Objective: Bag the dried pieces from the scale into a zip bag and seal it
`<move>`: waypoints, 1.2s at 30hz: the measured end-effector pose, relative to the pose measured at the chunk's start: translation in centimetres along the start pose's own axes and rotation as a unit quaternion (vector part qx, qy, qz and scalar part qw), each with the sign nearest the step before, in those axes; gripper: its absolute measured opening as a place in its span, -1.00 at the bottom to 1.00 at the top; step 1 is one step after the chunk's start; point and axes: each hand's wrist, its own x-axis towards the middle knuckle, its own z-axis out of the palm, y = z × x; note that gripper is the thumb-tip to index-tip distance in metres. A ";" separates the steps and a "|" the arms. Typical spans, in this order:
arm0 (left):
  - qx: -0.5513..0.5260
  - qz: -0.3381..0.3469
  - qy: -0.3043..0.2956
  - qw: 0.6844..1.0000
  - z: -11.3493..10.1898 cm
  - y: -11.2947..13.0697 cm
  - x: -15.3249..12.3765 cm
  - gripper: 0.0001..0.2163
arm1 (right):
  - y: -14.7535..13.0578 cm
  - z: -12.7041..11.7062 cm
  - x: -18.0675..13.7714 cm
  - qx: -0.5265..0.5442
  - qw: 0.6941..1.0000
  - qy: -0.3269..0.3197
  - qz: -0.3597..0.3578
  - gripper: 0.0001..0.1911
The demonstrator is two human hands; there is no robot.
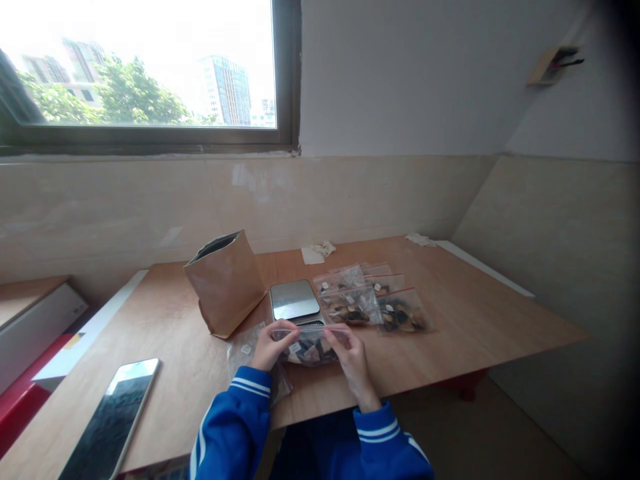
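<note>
Both my hands hold one small clear zip bag with dark and tan pieces inside, just above the table's near edge. My left hand pinches the bag's top left end. My right hand pinches its top right end. Under my left wrist lies another clear bag, flat on the table. Directly behind the held bag sits a small digital scale with a shiny steel top.
An open brown paper bag stands left of the scale. Several filled zip bags lie to its right. A phone lies at the near left of the wooden table. Crumpled paper rests by the tiled wall.
</note>
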 end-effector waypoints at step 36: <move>-0.046 0.004 -0.024 0.999 0.2 -0.1 0.0 -0.77 | 0.6 1.0 -0.2 0.028 0.998 -0.059 0.012 -0.79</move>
